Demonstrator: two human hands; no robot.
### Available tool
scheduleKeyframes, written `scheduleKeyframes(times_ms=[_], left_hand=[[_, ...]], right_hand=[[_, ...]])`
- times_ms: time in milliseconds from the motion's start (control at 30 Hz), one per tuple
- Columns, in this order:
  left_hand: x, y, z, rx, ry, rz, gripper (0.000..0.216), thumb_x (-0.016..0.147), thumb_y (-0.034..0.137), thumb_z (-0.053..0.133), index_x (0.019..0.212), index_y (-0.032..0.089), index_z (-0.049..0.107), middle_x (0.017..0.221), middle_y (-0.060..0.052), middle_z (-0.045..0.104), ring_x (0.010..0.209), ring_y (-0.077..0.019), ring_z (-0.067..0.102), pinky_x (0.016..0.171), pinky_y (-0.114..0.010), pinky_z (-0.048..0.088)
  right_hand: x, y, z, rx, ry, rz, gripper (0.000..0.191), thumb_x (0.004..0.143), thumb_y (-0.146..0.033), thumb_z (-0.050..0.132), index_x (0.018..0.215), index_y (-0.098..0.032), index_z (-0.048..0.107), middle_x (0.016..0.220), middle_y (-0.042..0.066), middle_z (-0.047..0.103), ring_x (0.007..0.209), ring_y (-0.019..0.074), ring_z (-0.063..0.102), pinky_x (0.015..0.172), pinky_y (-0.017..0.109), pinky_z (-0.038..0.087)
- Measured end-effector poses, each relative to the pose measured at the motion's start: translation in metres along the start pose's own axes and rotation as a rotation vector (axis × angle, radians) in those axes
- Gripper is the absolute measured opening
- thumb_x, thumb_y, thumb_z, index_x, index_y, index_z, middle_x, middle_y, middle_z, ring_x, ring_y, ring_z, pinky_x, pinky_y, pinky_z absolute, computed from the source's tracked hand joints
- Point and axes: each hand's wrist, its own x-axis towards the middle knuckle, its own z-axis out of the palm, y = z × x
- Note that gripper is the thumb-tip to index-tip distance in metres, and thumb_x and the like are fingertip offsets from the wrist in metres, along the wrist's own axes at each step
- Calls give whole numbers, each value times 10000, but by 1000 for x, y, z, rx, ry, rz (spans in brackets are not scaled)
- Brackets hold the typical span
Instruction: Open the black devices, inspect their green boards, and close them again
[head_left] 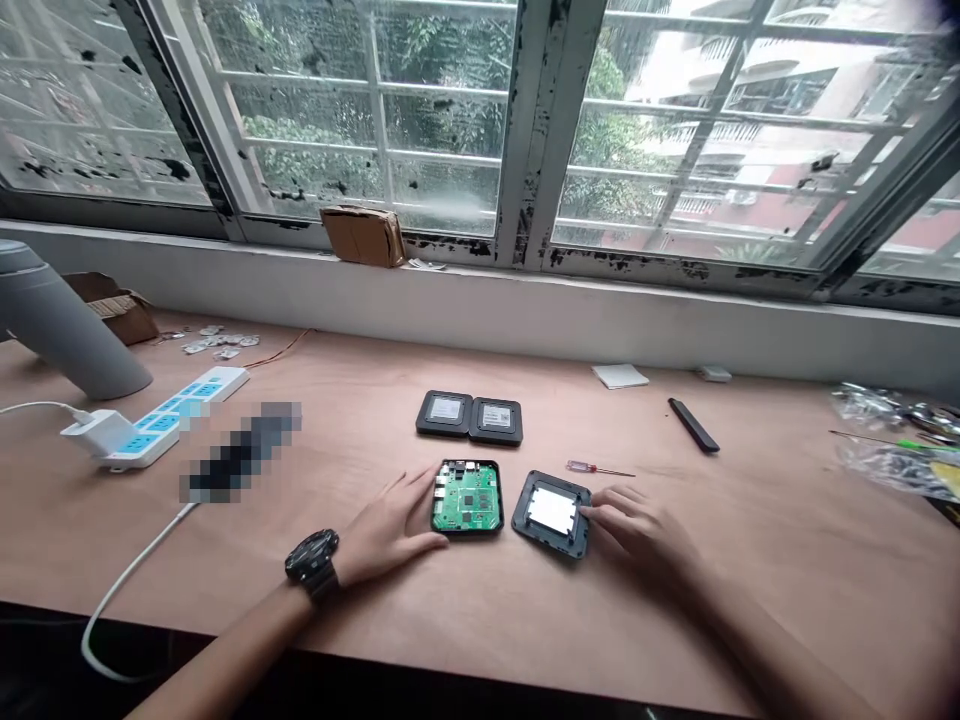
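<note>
L hand [390, 525] low on counter [750, 590], black watch [312, 563] on wrist; L fingers [416, 495] spread apart, tips at or just beside left edge of green PCB [466, 497] in black case half, exact contact hard to tell, no clamp; R hand [637, 530] right of black shell [551, 512] w/ white pad in centre; R fingers [604, 512] loosely together, tips resting on shell's right edge, not clamped; PCB + shell side by side, just apart, toward front edge of counter; behind them, mid-counter, two black square covers [469, 418] w/ grey labels, touching each other; small red-handled screwdriver [592, 468] just behind shell; black bar-shaped item [694, 425] toward back edge; at left, blue-and-white power strip [172, 415] w/ white charger [97, 432] plugged in; white cable [127, 580] over front edge; pixelated object [240, 450] beside strip, unreadable; small metal bits [217, 342] near back-left corner; clear plastic bags [892, 440] at right edge; cardboard packet [364, 235] on window sill.
</note>
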Motion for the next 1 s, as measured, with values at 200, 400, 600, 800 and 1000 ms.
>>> scheduleKeyframes(times_ms=[200, 400, 600, 800, 1000], left_hand=[[-1, 0, 5, 48, -14, 31, 896, 945, 518, 625, 1630, 287, 95, 1642, -77, 305, 1484, -315, 357, 1237, -516, 280], [-9, -16, 4, 211, -100, 26, 894, 950, 644, 536, 1631, 268, 94, 1668, -83, 199, 1533, -339, 215, 1247, -562, 189], [-11, -20, 7, 268, -117, 48, 865, 974, 647, 479, 1631, 277, 56, 1678, -60, 144, 1544, -323, 177, 1254, -545, 161], [-6, -26, 0, 159, -167, 25, 912, 935, 680, 527, 1630, 262, 108, 1676, -69, 155, 1545, -327, 171, 1253, -541, 166], [34, -37, -23, -125, -224, 50, 1098, 731, 703, 768, 1601, 267, 259, 1639, -117, 304, 1494, -370, 315, 1205, -506, 315]], right_hand=[[10, -6, 12, 145, -17, 157, 309, 1026, -306, 456, 1171, -324, 727, 1207, 66, 714, 1007, 243, 706, 855, 388, 597], [1, -12, 4, 192, -27, 254, 360, 1025, -378, 469, 1357, -330, 600, 1387, 64, 628, 1229, 280, 632, 1010, 431, 546], [-2, -11, -1, 173, -154, 277, 1056, 794, -603, 749, 1623, -287, 176, 1653, 115, 299, 1484, 359, 348, 1185, 531, 373], [13, -22, 10, 218, -167, 259, 1185, 690, -623, 824, 1622, -251, 193, 1648, 151, 295, 1496, 379, 313, 1209, 534, 325], [12, -19, 2, 315, -34, 249, 1075, 705, -446, 836, 1586, -242, 256, 1541, 165, 452, 1396, 384, 463, 1149, 555, 397]])
